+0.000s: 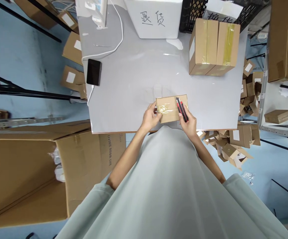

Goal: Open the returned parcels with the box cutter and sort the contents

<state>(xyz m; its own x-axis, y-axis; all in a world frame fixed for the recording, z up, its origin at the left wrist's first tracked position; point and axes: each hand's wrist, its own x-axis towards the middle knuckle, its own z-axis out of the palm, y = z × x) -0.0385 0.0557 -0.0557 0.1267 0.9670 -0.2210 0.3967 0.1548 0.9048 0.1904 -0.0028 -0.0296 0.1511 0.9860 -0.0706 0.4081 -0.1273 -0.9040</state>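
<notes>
A small cardboard box (170, 114) with shiny clear tape at its left end sits near the front edge of the grey table. My left hand (151, 117) grips the box's left end, its thumb on the top near the tape. In my right hand (189, 123) is a red and black utility knife (182, 109), lying along the top of the box and pointing away from me. The fingers of that hand are closed around the knife at the box's right end. Whether the knife's blade is out is too small to tell.
Two taped cardboard boxes (214, 48) stand at the table's back right, beside a white bin (156, 18) and a black crate (192, 15). A phone (93, 72) with a white cable lies left. A large open carton (81, 166) is lower left; discarded boxes (233, 146) pile up right.
</notes>
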